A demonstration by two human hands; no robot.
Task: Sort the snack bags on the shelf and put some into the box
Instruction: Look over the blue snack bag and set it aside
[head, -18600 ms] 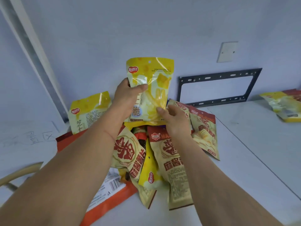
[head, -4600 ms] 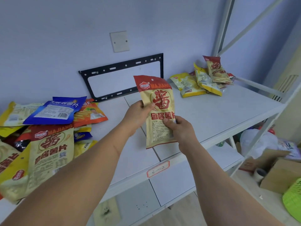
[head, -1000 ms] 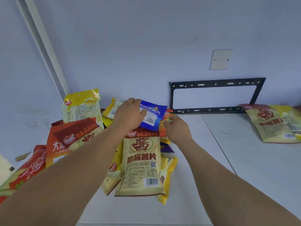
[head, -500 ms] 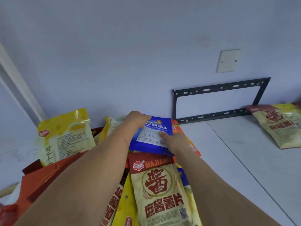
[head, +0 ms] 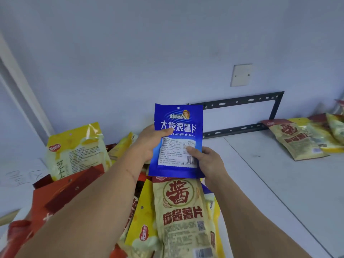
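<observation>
Lifted upright off the pile, the blue chip bag (head: 178,140) now sits gripped between left hand (head: 149,144) and right hand (head: 208,161); beige sesame-paste chip bag (head: 183,211) lies just below the grip.

blue bag (head: 177,127) with white lettering, beige bag (head: 183,211) red-printed, black bracket (head: 240,101)

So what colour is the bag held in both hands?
Blue bag, with white lettering and a white label panel; the head view shows it best.
</observation>
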